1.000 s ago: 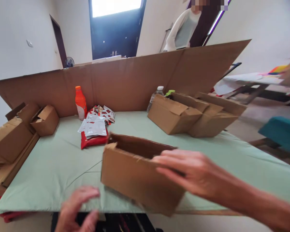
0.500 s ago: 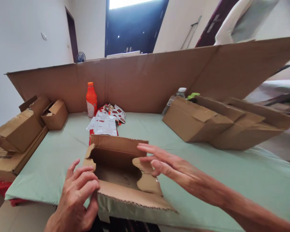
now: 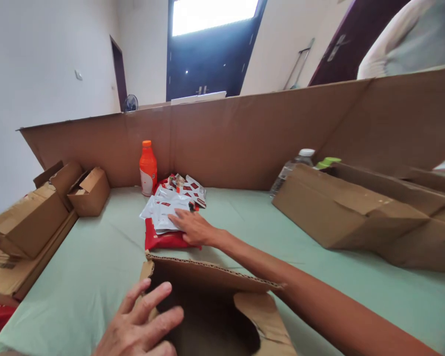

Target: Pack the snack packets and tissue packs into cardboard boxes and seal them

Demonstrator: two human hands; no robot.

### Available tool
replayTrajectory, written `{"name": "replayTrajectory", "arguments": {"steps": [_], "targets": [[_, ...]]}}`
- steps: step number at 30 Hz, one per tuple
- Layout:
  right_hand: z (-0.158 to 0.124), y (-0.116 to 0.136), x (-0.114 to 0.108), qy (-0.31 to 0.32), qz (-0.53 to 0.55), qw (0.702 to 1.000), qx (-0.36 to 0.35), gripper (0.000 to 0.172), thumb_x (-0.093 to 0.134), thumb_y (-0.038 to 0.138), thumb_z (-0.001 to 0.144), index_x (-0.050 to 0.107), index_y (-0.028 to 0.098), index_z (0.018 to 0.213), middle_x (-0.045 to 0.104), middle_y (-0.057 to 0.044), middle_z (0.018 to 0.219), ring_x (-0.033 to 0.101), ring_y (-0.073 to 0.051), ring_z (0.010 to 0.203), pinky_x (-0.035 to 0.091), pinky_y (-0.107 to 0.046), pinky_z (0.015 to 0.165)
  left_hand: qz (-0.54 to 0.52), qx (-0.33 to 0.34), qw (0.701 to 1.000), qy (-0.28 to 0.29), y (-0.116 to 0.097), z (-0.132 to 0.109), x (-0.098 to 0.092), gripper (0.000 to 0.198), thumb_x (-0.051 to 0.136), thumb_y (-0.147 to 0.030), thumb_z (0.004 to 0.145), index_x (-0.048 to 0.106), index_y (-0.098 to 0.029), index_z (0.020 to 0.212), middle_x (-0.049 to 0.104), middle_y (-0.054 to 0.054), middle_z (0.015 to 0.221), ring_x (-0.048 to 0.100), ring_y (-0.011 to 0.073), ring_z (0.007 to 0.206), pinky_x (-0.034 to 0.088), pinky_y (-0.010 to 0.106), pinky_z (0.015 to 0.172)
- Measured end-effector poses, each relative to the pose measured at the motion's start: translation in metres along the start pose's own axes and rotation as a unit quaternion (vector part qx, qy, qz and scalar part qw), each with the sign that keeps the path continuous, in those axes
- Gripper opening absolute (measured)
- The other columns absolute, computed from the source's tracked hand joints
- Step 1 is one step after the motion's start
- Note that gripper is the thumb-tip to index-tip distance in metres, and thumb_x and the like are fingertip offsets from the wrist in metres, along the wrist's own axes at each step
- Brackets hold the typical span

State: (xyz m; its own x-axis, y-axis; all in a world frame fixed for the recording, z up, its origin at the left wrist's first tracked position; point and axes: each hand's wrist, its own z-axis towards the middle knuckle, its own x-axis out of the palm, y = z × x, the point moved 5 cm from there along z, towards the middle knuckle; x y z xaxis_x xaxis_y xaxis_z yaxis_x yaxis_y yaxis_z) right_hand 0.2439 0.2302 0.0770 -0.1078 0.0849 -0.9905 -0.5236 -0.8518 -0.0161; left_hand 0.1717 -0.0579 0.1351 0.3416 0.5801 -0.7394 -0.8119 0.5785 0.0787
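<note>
An open cardboard box (image 3: 211, 272) sits at the near edge, its inside dark and its right flap bent. My left hand (image 3: 143, 321) is at the box's left side, fingers spread apart over its rim. Beyond the box, my right hand (image 3: 195, 227) reaches onto a pile of white packets (image 3: 163, 212), fingertips touching the top one with the fingers stretched out. Beneath the white packets lies a red packet (image 3: 166, 241). Behind them is a white packet with red diamond shapes (image 3: 195, 190).
An orange bottle (image 3: 147, 168) stands behind the packets. Cardboard boxes are at the left (image 3: 33, 217) and the right (image 3: 341, 212), with a clear bottle (image 3: 292, 168) behind the right ones. A tall cardboard panel (image 3: 244, 133) borders the green-covered table (image 3: 107, 257). Someone's pale sleeve (image 3: 385, 44) shows beyond.
My right hand has left the box's right flap and moved forward onto the white packets. The box now sits lower and nearer in view. My left hand stays by its left side.
</note>
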Motion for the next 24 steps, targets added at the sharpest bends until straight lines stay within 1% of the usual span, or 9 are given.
{"name": "replayTrajectory", "arguments": {"steps": [3, 5, 6, 9, 14, 17, 20, 22, 24], "targets": [[0.016, 0.005, 0.009, -0.009, -0.017, 1.0, 0.008, 0.044, 0.052, 0.003, 0.09, 0.066, 0.012, 0.131, 0.073, -0.02, 0.12, 0.069, -0.028, 0.109, 0.051, -0.035, 0.088, 0.02, 0.004, 0.999, 0.045, 0.002, 0.008, 0.003, 0.028, 0.05, -0.001, 0.089, 0.055, -0.023, 0.072, 0.068, -0.004, 0.072, 0.071, 0.0153, 0.108, 0.027, 0.038, 0.129], [0.01, -0.002, 0.004, -0.021, -0.029, 0.999, 0.014, 0.034, 0.046, 0.005, 0.095, 0.072, 0.012, 0.115, 0.076, -0.017, 0.106, 0.07, -0.026, 0.1, 0.048, -0.033, 0.084, 0.035, -0.008, 0.999, 0.034, 0.002, 0.009, 0.003, 0.03, 0.047, -0.001, 0.09, 0.055, -0.023, 0.072, 0.061, -0.004, 0.065, 0.072, 0.0142, 0.093, 0.029, 0.039, 0.128], [0.001, -0.008, -0.001, -0.03, -0.038, 0.999, 0.018, 0.032, 0.045, 0.006, 0.097, 0.072, 0.013, 0.11, 0.076, -0.016, 0.104, 0.069, -0.025, 0.099, 0.047, -0.032, 0.084, 0.038, -0.021, 0.999, 0.003, 0.002, 0.008, 0.001, 0.031, 0.045, -0.001, 0.091, 0.054, -0.022, 0.071, 0.06, -0.004, 0.065, 0.071, 0.0144, 0.091, 0.03, 0.041, 0.128], [-0.042, -0.037, -0.014, -0.063, -0.069, 0.995, 0.047, 0.034, 0.041, 0.007, 0.099, 0.073, 0.015, 0.11, 0.076, -0.015, 0.11, 0.068, -0.025, 0.102, 0.044, -0.033, 0.086, 0.033, -0.059, 0.996, -0.058, 0.0, 0.0, 0.001, 0.032, 0.042, 0.0, 0.091, 0.054, -0.022, 0.071, 0.059, -0.002, 0.069, 0.069, 0.0154, 0.096, 0.032, 0.043, 0.126], [-0.143, -0.087, -0.006, -0.078, -0.114, 0.985, 0.105, 0.04, 0.043, 0.003, 0.09, 0.075, 0.015, 0.11, 0.077, -0.017, 0.111, 0.07, -0.027, 0.095, 0.045, -0.037, 0.078, 0.009, -0.079, 0.996, -0.049, -0.001, -0.008, 0.005, 0.028, 0.045, 0.0, 0.088, 0.058, -0.021, 0.075, 0.065, 0.0, 0.083, 0.066, 0.018, 0.109, 0.034, 0.045, 0.125], [-0.176, -0.091, 0.003, -0.082, -0.103, 0.989, 0.069, 0.037, 0.057, 0.018, 0.086, 0.074, 0.019, 0.119, 0.071, -0.018, 0.129, 0.068, -0.032, 0.111, 0.048, -0.042, 0.086, -0.004, -0.077, 0.995, -0.056, 0.0, -0.009, 0.001, 0.028, 0.043, -0.004, 0.092, 0.06, -0.02, 0.078, 0.066, 0.001, 0.087, 0.065, 0.0189, 0.111, 0.033, 0.044, 0.124], [-0.165, -0.067, -0.001, -0.108, -0.05, 0.993, -0.001, 0.051, 0.06, 0.033, 0.09, 0.063, 0.022, 0.139, 0.057, -0.018, 0.15, 0.055, -0.034, 0.133, 0.044, -0.05, 0.103, -0.01, -0.085, 0.996, -0.037, 0.003, -0.01, -0.004, 0.031, 0.038, -0.011, 0.099, 0.062, -0.02, 0.083, 0.067, 0.003, 0.092, 0.063, 0.0207, 0.115, 0.03, 0.045, 0.125], [-0.133, -0.041, -0.002, -0.087, -0.015, 0.995, -0.036, 0.059, 0.063, 0.03, 0.088, 0.057, 0.022, 0.146, 0.051, -0.018, 0.155, 0.049, -0.036, 0.14, 0.04, -0.054, 0.109, -0.009, -0.095, 0.995, -0.005, 0.004, -0.011, -0.007, 0.028, 0.04, -0.014, 0.1, 0.064, -0.02, 0.088, 0.069, 0.004, 0.097, 0.061, 0.0218, 0.119, 0.029, 0.045, 0.125], [-0.091, -0.015, 0.005, -0.032, 0.019, 0.998, -0.046, 0.074, 0.071, 0.023, 0.079, 0.051, 0.019, 0.151, 0.042, -0.022, 0.161, 0.04, -0.04, 0.146, 0.037, -0.056, 0.111, 0.002, -0.102, 0.995, 0.021, 0.005, -0.012, -0.011, 0.024, 0.044, -0.011, 0.098, 0.065, -0.021, 0.091, 0.07, 0.003, 0.101, 0.06, 0.0215, 0.122, 0.028, 0.044, 0.125]]}}
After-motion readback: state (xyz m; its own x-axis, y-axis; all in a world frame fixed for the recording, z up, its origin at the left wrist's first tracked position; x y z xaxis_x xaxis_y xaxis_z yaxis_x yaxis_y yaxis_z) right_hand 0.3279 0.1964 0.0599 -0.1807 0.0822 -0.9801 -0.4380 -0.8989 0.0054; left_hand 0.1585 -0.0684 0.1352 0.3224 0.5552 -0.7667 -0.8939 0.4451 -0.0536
